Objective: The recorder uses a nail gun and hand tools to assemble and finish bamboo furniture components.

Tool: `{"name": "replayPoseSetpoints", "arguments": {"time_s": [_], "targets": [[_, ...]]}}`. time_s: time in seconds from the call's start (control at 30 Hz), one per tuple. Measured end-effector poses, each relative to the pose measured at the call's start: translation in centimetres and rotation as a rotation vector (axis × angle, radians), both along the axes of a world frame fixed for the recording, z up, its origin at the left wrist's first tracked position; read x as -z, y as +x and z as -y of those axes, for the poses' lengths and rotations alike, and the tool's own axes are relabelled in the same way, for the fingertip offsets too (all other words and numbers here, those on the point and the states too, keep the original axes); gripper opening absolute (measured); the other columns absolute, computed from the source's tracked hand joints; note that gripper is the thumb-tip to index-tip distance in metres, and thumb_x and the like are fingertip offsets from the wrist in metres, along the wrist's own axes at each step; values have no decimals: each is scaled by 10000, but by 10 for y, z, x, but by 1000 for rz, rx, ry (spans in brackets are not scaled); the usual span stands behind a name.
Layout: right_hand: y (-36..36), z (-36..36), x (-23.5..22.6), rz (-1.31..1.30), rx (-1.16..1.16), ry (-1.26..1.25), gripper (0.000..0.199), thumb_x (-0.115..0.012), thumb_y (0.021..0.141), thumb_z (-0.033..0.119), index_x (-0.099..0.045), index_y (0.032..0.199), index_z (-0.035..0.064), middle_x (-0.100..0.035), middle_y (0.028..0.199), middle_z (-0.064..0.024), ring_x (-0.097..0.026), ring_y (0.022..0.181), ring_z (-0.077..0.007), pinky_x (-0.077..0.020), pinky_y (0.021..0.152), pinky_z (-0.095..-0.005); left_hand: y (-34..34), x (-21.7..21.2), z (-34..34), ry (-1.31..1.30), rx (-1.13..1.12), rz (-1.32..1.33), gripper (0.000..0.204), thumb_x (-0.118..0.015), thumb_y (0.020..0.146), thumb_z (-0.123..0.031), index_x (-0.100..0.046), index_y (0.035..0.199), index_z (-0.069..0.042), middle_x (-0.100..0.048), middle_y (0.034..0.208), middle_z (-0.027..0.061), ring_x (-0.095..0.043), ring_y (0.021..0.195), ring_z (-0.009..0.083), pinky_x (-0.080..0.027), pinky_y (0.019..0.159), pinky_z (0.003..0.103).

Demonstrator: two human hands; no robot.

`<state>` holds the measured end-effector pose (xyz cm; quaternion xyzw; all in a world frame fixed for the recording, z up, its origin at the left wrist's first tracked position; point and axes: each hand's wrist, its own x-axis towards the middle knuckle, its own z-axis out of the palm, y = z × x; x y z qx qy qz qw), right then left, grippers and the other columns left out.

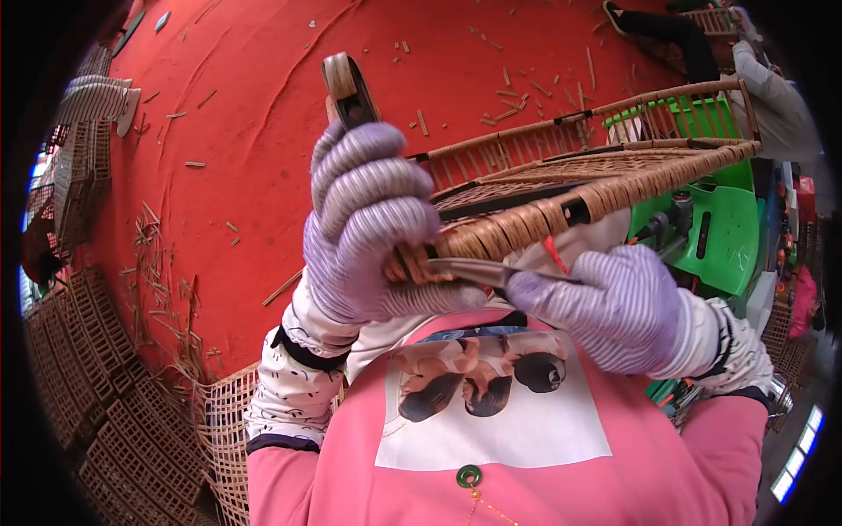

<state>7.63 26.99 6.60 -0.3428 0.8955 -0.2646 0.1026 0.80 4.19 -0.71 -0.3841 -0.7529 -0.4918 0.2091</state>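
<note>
Nearest the body, a woven rattan tray [561, 188] is held up in front of the chest, over the red floor [246, 131]. The left hand [373, 232], in a striped lilac glove, is clamped around the tray's near corner, fingers closed over the wrapped rim. Just beside it, the right hand [614, 302], gloved alike, is closed on a slim metal blade [478, 270] whose tip is laid against that same corner, touching the left hand's fingers. The tray's long axis is run from the hands away to the upper right. Farther off, stacked wicker trays [105, 386] are seen at the floor's left edge, cane offcuts [162, 263] scattered between
</note>
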Motion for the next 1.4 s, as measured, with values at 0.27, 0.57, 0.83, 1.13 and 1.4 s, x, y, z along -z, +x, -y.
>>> {"name": "replayPoseSetpoints", "arguments": {"time_s": [0.27, 0.57, 0.83, 1.13, 1.4], "targets": [[-13, -3, 3, -197, -56, 19, 466, -615, 707, 234, -585, 1173, 231, -502, 620, -23, -506, 457, -167, -386, 384, -303, 5, 15, -12, 222, 20, 96, 442, -796, 596, -430, -530, 834, -169, -598, 849, 15, -559, 923, 270, -268, 976, 500], [-18, -23, -46, 31, -254, 338, 337, -693, 642, 149, -681, 972, 214, -652, 952, -124, -598, 674, -218, -403, 504, -318, 24, 5, -8, 122, -26, -24, 376, -794, 537, -400, -517, 686, -194, -578, 738, -19, -565, 757, 236, -340, 920, 502], [-4, -3, -82, -91, -267, 531, 357, -694, 635, 179, -681, 987, 236, -565, 714, -21, -490, 553, -176, -337, 464, -305, 40, 7, -8, 126, -8, -1, 378, -799, 540, -389, -528, 717, -194, -583, 761, -16, -564, 786, 241, -334, 920, 506], [-8, -14, -50, -17, -273, 363, 399, -711, 625, 183, -669, 1016, 249, -448, 607, 24, -449, 523, -155, -312, 456, -291, 44, 2, -4, 136, 9, 48, 383, -804, 544, -377, -540, 752, -194, -589, 787, -12, -563, 819, 246, -328, 920, 509], [18, -7, -25, 292, 27, 173, 286, -664, 728, 117, -653, 1013, 105, -645, 912, -153, -637, 791, -305, -500, 724, -425, 42, 2, -5, 155, 33, 81, 390, -810, 548, -367, -551, 783, -194, -594, 810, -8, -561, 849, 251, -322, 919, 513]]}}
